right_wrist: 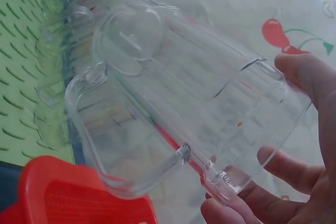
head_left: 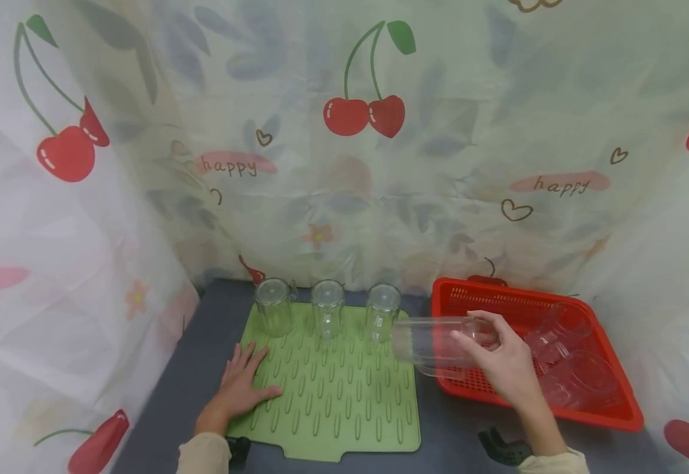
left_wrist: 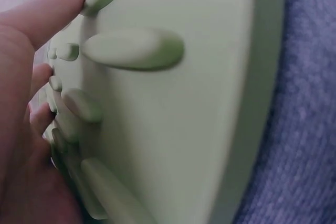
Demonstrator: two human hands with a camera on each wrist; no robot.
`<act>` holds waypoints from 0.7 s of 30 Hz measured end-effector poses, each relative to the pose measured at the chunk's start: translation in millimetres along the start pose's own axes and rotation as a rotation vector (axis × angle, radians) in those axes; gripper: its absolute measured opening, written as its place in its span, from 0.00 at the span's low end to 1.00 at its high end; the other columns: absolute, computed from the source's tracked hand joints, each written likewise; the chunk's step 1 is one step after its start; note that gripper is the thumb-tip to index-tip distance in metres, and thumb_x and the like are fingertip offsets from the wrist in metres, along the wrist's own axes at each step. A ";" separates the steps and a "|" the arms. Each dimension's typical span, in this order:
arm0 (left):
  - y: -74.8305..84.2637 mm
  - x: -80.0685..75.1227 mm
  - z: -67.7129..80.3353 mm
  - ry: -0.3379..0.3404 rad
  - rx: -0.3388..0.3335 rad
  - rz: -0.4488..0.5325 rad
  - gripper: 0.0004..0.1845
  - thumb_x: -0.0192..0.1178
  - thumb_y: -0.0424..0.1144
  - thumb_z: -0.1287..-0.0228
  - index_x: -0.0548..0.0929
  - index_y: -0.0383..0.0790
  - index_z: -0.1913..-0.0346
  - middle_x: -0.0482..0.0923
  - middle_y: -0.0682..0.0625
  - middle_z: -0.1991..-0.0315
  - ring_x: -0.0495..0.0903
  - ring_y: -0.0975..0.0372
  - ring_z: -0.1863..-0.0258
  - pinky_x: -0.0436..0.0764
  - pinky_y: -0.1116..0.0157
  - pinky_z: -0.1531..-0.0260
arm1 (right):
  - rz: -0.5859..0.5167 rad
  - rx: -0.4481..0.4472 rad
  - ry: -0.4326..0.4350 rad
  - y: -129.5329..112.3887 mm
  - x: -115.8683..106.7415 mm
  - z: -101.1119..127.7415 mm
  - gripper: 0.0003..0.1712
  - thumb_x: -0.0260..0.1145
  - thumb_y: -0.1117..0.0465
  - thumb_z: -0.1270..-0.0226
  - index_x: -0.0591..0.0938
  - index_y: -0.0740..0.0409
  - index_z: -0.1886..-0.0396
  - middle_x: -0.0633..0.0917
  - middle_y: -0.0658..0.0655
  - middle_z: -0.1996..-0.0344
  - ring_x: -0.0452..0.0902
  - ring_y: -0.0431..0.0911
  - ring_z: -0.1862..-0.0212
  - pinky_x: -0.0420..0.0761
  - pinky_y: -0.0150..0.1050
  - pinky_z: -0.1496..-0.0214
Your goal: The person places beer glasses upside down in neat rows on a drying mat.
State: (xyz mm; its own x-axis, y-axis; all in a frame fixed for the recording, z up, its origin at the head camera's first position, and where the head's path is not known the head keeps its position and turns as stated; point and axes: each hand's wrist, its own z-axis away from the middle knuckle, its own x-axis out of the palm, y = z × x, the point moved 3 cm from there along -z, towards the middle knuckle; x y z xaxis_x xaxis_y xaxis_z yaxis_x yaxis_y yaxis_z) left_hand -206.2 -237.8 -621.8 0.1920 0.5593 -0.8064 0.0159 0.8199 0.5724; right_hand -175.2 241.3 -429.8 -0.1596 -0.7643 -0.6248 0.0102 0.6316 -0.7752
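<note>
In the head view my right hand (head_left: 501, 359) grips a clear glass mug (head_left: 430, 339) by one end. The mug lies sideways in the air, across the gap between the green mat (head_left: 327, 401) and the red basket (head_left: 602, 421). In the right wrist view the handle of this glass mug (right_wrist: 173, 77) hangs on the basket side, with fingers and thumb round the nearer end. My left hand (head_left: 244, 382) rests on the mat's left edge with fingers spread. Three more clear mugs, a left one (head_left: 275, 309), a middle one (head_left: 327, 309) and a right one (head_left: 383, 309), stand bottom up along the mat's back.
Inside the basket, at its right side, lie clear glass mugs (head_left: 578, 382). A dark grey cloth (head_left: 169, 388) covers the table under mat and basket. Printed curtains (head_left: 344, 197) close off the back and both sides.
</note>
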 end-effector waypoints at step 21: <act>8.6 -5.5 5.7 -0.007 0.009 0.033 0.56 0.72 0.63 0.45 0.60 0.41 0.20 0.42 0.32 0.17 0.30 0.33 0.19 0.38 0.29 0.25 | -0.274 -0.041 -0.147 -11.9 42.7 0.9 0.31 0.70 0.47 0.30 0.72 0.47 0.31 0.82 0.59 0.40 0.84 0.49 0.45 0.86 0.31 0.54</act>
State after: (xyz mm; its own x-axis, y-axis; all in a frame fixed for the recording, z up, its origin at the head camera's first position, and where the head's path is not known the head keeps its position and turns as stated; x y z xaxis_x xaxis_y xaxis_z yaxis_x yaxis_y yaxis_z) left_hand -201.6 -234.5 -611.6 0.1996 0.5853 -0.7859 0.0180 0.7997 0.6001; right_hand -181.2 201.0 -447.3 -0.0060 -0.9155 -0.4022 -0.0536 0.4019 -0.9141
